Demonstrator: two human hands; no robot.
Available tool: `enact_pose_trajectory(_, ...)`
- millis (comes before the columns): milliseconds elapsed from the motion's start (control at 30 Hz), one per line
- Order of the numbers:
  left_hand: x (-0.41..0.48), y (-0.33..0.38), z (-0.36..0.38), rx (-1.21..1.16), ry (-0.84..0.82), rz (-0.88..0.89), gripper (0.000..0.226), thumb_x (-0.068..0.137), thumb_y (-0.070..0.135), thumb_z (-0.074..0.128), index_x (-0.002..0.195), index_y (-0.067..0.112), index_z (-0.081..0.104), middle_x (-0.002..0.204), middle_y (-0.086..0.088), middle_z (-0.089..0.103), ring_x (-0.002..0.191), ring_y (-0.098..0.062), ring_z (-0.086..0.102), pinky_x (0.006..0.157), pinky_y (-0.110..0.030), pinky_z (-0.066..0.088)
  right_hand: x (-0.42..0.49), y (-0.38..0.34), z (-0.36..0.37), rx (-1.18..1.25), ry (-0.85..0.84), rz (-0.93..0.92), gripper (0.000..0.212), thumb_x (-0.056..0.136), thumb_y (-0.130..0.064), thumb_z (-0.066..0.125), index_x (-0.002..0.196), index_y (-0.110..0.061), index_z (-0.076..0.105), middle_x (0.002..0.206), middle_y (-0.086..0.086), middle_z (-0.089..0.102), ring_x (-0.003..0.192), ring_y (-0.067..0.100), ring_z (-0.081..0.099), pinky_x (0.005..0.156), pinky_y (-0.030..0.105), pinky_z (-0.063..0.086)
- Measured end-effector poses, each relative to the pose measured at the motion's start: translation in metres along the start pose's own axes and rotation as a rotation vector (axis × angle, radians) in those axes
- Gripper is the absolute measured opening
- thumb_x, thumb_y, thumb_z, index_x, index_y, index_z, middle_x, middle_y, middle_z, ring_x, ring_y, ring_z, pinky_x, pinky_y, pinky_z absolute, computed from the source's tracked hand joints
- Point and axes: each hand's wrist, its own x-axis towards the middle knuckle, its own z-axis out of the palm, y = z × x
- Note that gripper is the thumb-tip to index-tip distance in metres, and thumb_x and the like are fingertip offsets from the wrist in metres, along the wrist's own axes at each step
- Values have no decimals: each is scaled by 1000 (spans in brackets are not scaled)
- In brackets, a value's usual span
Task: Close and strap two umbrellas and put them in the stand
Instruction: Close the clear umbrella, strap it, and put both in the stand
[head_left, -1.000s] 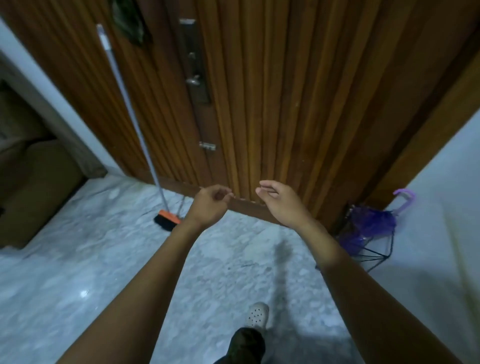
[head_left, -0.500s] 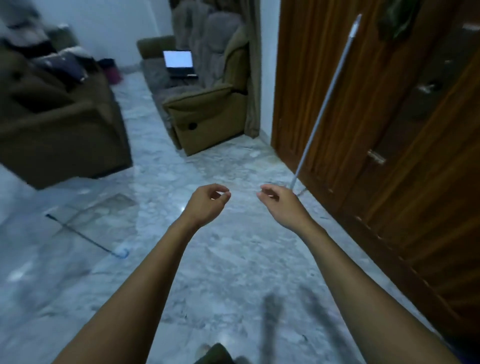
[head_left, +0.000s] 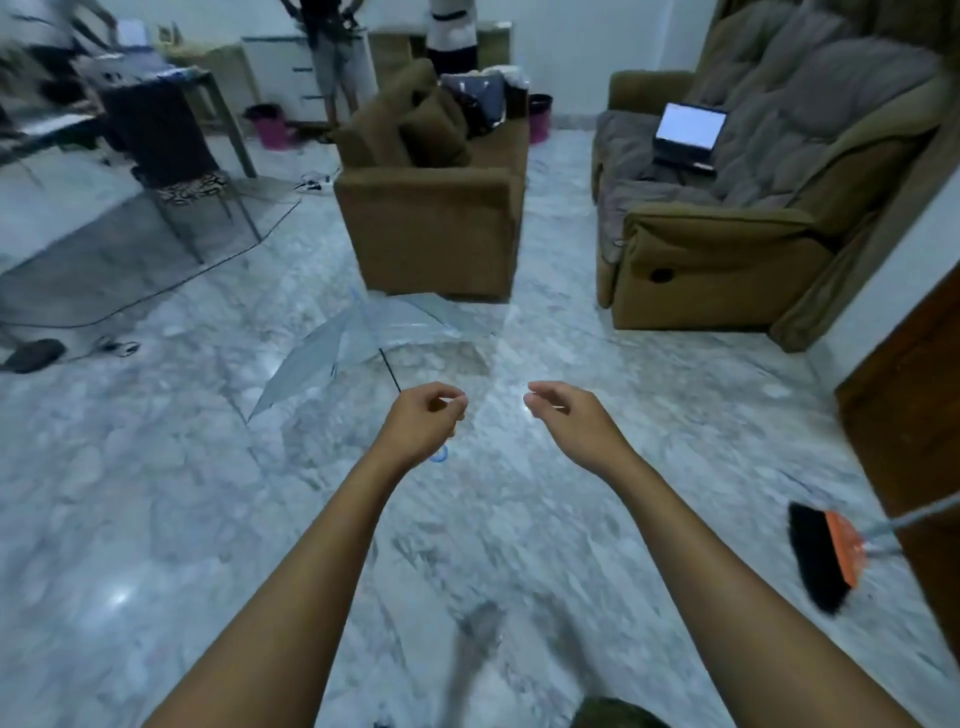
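Observation:
A clear, open umbrella (head_left: 363, 343) lies on its side on the marble floor ahead of me, its dark shaft running toward my left hand and its blue handle tip (head_left: 439, 455) peeking out under that hand. My left hand (head_left: 423, 423) hovers over the handle end with fingers loosely curled, holding nothing. My right hand (head_left: 563, 418) floats beside it, fingers curled and apart, also empty. The purple umbrella and the stand are out of view.
A brown armchair (head_left: 431, 228) stands just behind the umbrella, a recliner sofa with a laptop (head_left: 688, 130) at right. A glass table (head_left: 130, 265) and chair are at left. A broom head (head_left: 826, 553) lies by the wooden door at right. Two people stand at the back.
My view has swung left from the door and the purple umbrella in the stand to the living room. The clear umbrella has come into view. Both hands keep their pose.

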Motion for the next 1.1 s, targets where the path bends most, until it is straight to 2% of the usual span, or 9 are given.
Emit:
enact_pose_trajectory(133, 35, -32, -37, -55, 80, -73, 17, 96, 20, 57, 104, 10, 68, 94, -10, 72, 69, -14, 63, 51, -9, 43, 61, -6, 41, -7, -104, -1, 38, 97, -40, 58, 130, -21, 61, 127, -2, 65, 116, 14, 62, 98, 30, 47)
enact_pose_trajectory(333, 115, -74, -51, -132, 131, -206, 14, 96, 18, 57, 102, 11, 68, 93, -10, 71, 72, -17, 64, 48, -7, 43, 161, 14, 82, -5, -198, 61, 39, 97, -42, 56, 132, -22, 60, 126, -5, 64, 117, 12, 61, 98, 29, 45)
enact_pose_trajectory(567, 258, -138, -39, -137, 106, -380, 15, 97, 23, 56, 105, 16, 65, 101, -11, 72, 76, -20, 67, 68, -30, 51, 313, 67, 129, 24, -261, 157, 35, 98, -37, 56, 129, -21, 61, 120, 0, 66, 114, 14, 63, 89, 24, 43)
enact_pose_trajectory(733, 343, -222, -20, -119, 72, -519, 20, 97, 25, 55, 109, 12, 66, 101, -11, 71, 78, -22, 66, 73, -33, 51, 397, 137, 176, 2, -316, 238, 36, 96, -37, 57, 127, -19, 62, 119, 0, 66, 113, 16, 64, 90, 25, 44)
enact_pose_trajectory(833, 394, -291, -5, -108, 47, -536, 20, 97, 25, 55, 107, 12, 66, 101, -11, 71, 79, -23, 66, 74, -34, 52, 448, 196, 216, -44, -355, 261, 37, 97, -36, 57, 128, -17, 62, 122, 0, 66, 112, 17, 64, 91, 26, 44)
enact_pose_trajectory(900, 431, -348, 10, -111, 40, -539, 16, 97, 26, 56, 103, 14, 65, 102, -11, 71, 79, -22, 66, 72, -32, 51, 484, 242, 248, -92, -387, 254, 35, 97, -34, 57, 124, -13, 64, 119, 4, 67, 110, 21, 65, 94, 32, 48)
enact_pose_trajectory(1000, 496, -433, 30, -150, 90, -545, 11, 96, 26, 57, 96, 18, 64, 105, -12, 69, 79, -23, 65, 71, -31, 52, 539, 313, 297, -121, -353, 223, 39, 96, -30, 56, 114, 4, 64, 113, 24, 66, 103, 40, 64, 96, 49, 49)
enact_pose_trajectory(1033, 519, -459, 35, -207, 131, -554, 11, 96, 26, 57, 98, 18, 63, 106, -12, 68, 80, -23, 65, 73, -33, 53, 557, 336, 313, -122, -341, 211, 40, 96, -29, 56, 116, 4, 63, 116, 23, 66, 104, 40, 64, 98, 51, 48)
enact_pose_trajectory(1100, 565, -504, 40, -417, 241, -563, 15, 96, 24, 55, 106, 14, 61, 108, -11, 67, 85, -26, 66, 78, -37, 54, 590, 376, 343, -105, -336, 188, 36, 96, -31, 57, 121, -7, 65, 121, 9, 68, 109, 28, 65, 100, 41, 50)
